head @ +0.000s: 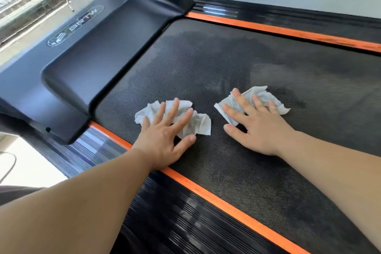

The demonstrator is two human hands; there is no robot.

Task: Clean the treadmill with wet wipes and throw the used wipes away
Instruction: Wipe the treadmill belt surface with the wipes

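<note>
- The treadmill (99, 51) is heavy and rigid; it should not budge, so you can lean on it freely.
- Its belt (226, 64) is rough, dotted rubber that will likely drag at anything soft.
- Your left grip (165, 136) lies flat with fingers spread, pressing the left wipe (198, 123) near the orange strip (206, 189).
- Your right grip (259, 128) presses the right wipe (266, 97) at mid-belt the same way; neither grip curls round anything.
- Both wipes look light, limp and crumpled, and they probably bunch or tear. To lift one, pinch a raised fold rather than a flat edge.
</note>
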